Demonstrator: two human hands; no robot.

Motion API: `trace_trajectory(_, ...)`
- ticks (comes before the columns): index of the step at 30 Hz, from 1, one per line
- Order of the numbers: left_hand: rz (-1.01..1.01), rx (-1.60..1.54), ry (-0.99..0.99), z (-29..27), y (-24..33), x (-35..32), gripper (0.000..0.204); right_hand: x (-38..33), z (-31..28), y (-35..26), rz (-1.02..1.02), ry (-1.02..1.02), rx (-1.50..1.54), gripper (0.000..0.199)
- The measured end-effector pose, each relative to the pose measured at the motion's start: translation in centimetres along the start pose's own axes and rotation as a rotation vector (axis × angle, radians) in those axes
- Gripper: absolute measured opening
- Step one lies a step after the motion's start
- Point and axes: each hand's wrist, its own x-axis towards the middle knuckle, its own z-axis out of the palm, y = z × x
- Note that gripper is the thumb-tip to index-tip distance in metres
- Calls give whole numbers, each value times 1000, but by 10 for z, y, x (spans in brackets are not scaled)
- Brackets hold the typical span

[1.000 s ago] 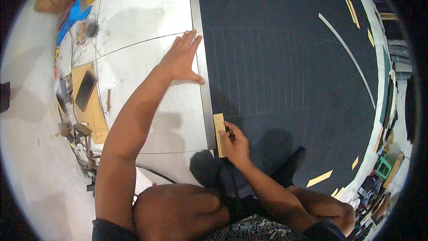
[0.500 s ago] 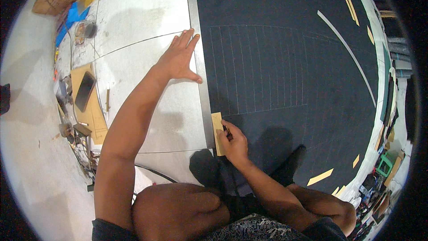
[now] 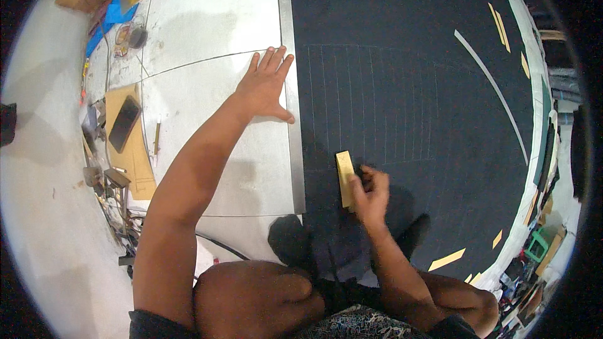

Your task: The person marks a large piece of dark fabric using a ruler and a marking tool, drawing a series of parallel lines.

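Two hands: left hand [image 3: 267, 88] on metal ruler [image 3: 291, 88], right hand [image 3: 370, 194] on yellow block [image 3: 345, 177] (dark sheet [image 3: 414, 56]).

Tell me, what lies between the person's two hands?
In the head view, a long metal straightedge and chalk-lined dark cloth lie between the left hand and right hand.

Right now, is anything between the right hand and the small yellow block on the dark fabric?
No. The right hand already touches the yellow block, which lies flat on the dark fabric. The left hand rests apart, against the long metal ruler.
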Motion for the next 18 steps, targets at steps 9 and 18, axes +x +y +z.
trace_trajectory(9, -31, 40, -31, -4, 3, -4, 141, 148, 32, -114, -59, -234, 75, 43)
trace_trajectory(18, -34, 69, -17, -2, 8, 1, 144, 225, 112, -153, -348, -130, 79, 25)
